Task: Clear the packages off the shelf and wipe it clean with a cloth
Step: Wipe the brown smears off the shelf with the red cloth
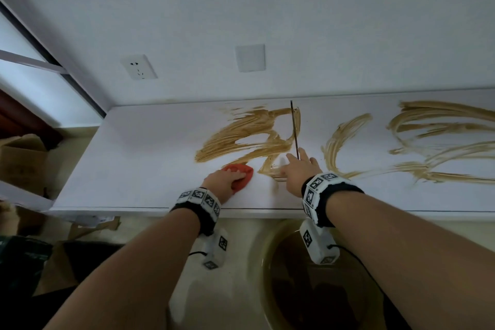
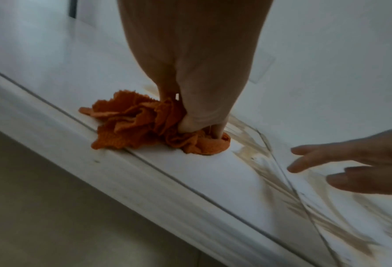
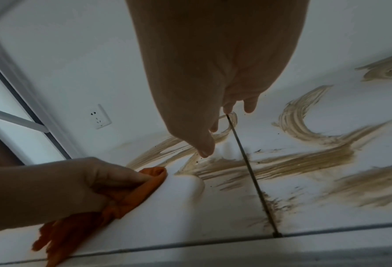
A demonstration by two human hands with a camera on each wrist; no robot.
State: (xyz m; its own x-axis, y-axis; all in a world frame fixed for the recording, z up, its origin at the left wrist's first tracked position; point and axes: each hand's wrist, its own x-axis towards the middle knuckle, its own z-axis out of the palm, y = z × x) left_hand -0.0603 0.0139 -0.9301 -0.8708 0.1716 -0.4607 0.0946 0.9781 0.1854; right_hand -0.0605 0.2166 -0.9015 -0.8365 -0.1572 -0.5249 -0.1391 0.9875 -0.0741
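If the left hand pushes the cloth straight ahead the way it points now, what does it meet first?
Probably the brown smear just beyond the orange cloth that the left hand presses on the shelf; the wall is farther back.

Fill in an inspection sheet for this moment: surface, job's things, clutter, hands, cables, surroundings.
Surface: white shelf streaked with tan smears; a dark seam crosses it; left part looks clean.
Job's things: orange cloth bunched on the shelf beside the smears; no packages on the shelf.
Clutter: nothing seen on the shelf.
Hands: left hand grips the cloth against the shelf; right hand open, fingers spread near the seam.
Cables: thin black lead from the right wrist unit.
Surroundings: wall socket, blank plate, cardboard box, basin below.
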